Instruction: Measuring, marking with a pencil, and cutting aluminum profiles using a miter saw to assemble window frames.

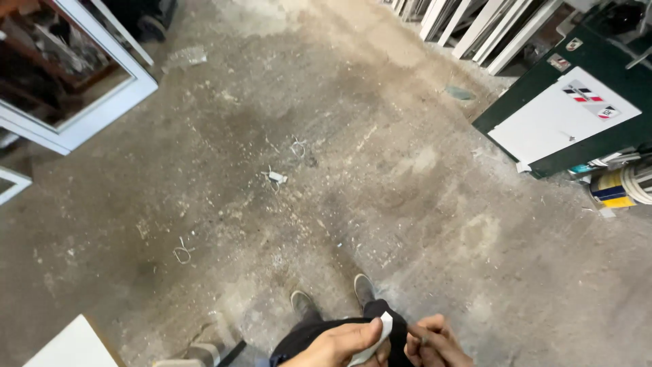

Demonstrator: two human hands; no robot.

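Observation:
My left hand (339,345) is at the bottom edge of the head view, its fingers pinched on a small white strip (377,338) that curls between thumb and fingers. Close beside it on the right, my right hand (435,342) has its fingers curled in, touching or nearly touching the strip's end; whether it grips anything I cannot tell. Both hands hover above my dark trousers and two grey shoes (333,296) standing on a dusty concrete floor (339,170).
A white window frame (102,102) leans at the top left. More white frames (475,27) stand at the top right. A dark green machine with a white panel (567,115) sits at right. White scraps (277,177) litter the floor. A white board corner (71,346) shows bottom left.

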